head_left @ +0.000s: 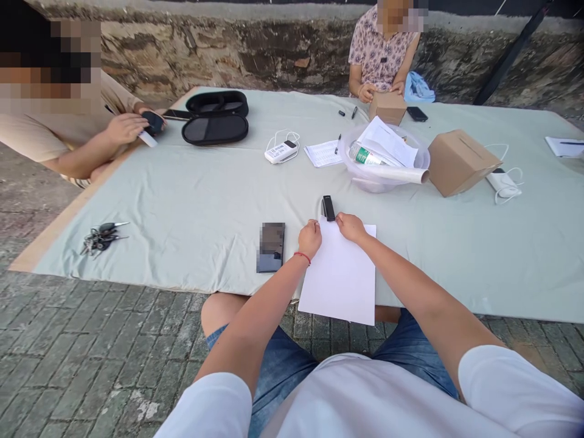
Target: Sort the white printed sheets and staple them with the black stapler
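White paper lies in front of me, its near edge sticking out past the table edge over my lap. My left hand, with a red string on the wrist, is closed on its far left corner. On the far edge, my right hand pinches the paper with thumb and fingers. Between the two hands, at that edge, stands a small black oblong object that looks like a stapler; a pale curved strip shows along its left side. A dark phone lies left of the paper.
Keys lie at the left. Further back are an open black case, a white power bank, a plastic basin and a cardboard box. One person sits left, handling something dark; another sits opposite, with hands on a small box.
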`<action>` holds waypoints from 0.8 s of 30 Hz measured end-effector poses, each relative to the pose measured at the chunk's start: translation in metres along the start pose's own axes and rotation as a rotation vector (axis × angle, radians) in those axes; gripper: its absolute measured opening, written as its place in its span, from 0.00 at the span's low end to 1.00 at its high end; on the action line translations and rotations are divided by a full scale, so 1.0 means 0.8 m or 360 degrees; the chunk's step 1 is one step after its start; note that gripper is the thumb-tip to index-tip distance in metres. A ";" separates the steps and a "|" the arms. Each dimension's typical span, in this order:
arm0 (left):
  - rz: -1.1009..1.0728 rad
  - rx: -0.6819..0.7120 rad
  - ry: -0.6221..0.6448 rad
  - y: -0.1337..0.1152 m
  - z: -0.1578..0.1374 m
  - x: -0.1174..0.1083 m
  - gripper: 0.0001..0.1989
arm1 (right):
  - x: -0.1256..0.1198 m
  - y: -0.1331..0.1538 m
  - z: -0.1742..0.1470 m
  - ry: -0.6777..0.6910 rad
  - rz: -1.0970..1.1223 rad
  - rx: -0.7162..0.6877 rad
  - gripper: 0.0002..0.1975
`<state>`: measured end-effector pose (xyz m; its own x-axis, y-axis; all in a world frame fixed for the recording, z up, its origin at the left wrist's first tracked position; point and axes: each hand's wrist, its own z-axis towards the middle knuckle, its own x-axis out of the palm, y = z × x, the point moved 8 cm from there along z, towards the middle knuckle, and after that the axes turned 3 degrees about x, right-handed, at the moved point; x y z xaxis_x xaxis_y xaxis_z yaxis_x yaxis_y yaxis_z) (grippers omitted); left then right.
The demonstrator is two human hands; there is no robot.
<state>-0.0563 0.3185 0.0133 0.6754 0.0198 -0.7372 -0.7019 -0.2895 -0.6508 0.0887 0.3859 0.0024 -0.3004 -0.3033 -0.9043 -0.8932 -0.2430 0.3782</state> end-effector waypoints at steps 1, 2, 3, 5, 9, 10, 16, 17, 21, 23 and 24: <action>0.0025 -0.0001 0.0000 -0.001 -0.001 0.001 0.17 | 0.000 0.000 0.001 0.0003 0.0001 0.0006 0.16; 0.0055 -0.0003 -0.0001 -0.001 -0.002 0.002 0.17 | 0.001 0.000 0.001 0.0007 -0.0002 0.0009 0.16; 0.0084 -0.0006 -0.0007 -0.002 -0.002 0.003 0.17 | 0.001 -0.001 0.002 0.0010 -0.0007 0.0010 0.16; 0.0136 -0.0016 -0.0024 -0.002 -0.001 0.006 0.16 | 0.001 -0.002 0.003 0.0019 -0.0014 0.0009 0.17; 0.0189 -0.0036 -0.0055 -0.001 0.002 0.009 0.17 | 0.000 -0.004 0.006 0.0034 -0.0022 0.0003 0.17; 0.0194 -0.0042 -0.0062 -0.001 0.003 0.008 0.17 | 0.000 -0.004 0.006 0.0038 -0.0023 0.0002 0.16; 0.0138 -0.0174 0.0028 0.001 0.013 0.005 0.16 | 0.000 -0.008 0.004 0.0063 -0.0020 0.0007 0.16; 0.0116 -0.0197 0.0060 0.001 0.015 0.005 0.15 | 0.000 -0.009 0.004 0.0066 -0.0021 0.0010 0.16; 0.0054 -0.0253 0.0138 0.002 0.023 0.006 0.13 | 0.000 -0.009 0.003 0.0074 -0.0038 0.0040 0.16; 0.0041 -0.0255 0.0159 0.003 0.026 0.007 0.13 | 0.000 -0.008 0.002 0.0077 -0.0049 0.0058 0.16; 0.0041 -0.0245 0.0166 0.003 0.027 0.008 0.14 | -0.001 -0.007 0.002 0.0079 -0.0054 0.0066 0.16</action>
<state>-0.0584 0.3388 0.0035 0.6830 -0.0866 -0.7252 -0.6817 -0.4321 -0.5904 0.0938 0.3892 0.0006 -0.2539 -0.3413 -0.9050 -0.9160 -0.2158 0.3383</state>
